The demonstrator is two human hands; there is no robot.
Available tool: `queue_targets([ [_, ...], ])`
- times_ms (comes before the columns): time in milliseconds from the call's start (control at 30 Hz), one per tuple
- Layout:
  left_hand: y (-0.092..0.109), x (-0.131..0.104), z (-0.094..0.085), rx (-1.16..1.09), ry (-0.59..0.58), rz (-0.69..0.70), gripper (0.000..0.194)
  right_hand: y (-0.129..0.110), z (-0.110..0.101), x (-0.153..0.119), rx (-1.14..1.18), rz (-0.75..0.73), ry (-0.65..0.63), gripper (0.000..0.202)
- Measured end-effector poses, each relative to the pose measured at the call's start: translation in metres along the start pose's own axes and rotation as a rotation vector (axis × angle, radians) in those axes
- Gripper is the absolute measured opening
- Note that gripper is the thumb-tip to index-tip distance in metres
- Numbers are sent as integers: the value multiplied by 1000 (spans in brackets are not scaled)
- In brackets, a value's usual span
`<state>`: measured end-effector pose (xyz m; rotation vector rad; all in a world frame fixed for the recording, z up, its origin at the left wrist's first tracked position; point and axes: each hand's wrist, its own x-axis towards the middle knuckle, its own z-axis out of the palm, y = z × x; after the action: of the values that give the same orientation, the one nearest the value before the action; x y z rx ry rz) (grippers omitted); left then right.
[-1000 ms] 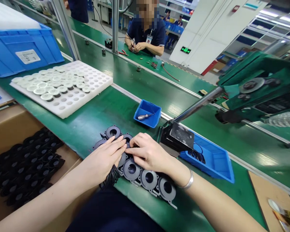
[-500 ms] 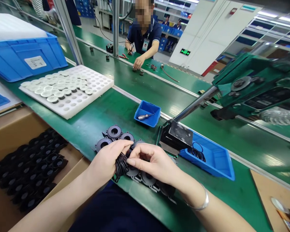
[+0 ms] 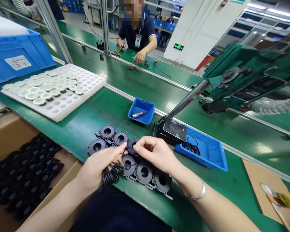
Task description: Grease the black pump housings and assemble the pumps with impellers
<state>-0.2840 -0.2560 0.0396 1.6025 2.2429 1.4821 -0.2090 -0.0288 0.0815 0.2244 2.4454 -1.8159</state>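
Observation:
My left hand (image 3: 100, 162) is closed around a bundle of thin black rubber rings (image 3: 110, 175), which hang below its fingers. Its fingertips reach over a group of black round housings (image 3: 144, 172) on the green bench. My right hand (image 3: 154, 151) pinches thumb to fingers at the edge of a housing (image 3: 132, 146) in the back row. A thin black rubber ring seems to be in that pinch, mostly hidden by the fingers. The housings stand close together in two rows, with open round centres.
A small blue tray (image 3: 141, 118) holds a metal-handled tool. More black rings lie in a long blue bin (image 3: 216, 154), beside a green press-like machine (image 3: 244, 77). White foam (image 3: 87, 88) carries pale round parts. A carton (image 3: 50, 193) holds black parts. A co-worker (image 3: 137, 32) sits opposite.
My hands have moved apart, the right one now at a back-row housing. My left hand, with the ring bundle, has shifted left and opened its fingers slightly. The view has turned a little.

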Motion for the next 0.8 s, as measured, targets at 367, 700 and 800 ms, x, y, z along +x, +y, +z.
queue_targets([
  [367, -11, 17, 16, 331, -192, 257, 37, 25, -8, 19, -626, -100, 220, 13],
  [700, -11, 21, 12, 449, -385, 271, 38, 29, -18, 17, -878, -364, 64, 23],
  [800, -12, 20, 11, 433, -390, 275, 38, 28, -23, 14, -977, -468, -17, 30],
])
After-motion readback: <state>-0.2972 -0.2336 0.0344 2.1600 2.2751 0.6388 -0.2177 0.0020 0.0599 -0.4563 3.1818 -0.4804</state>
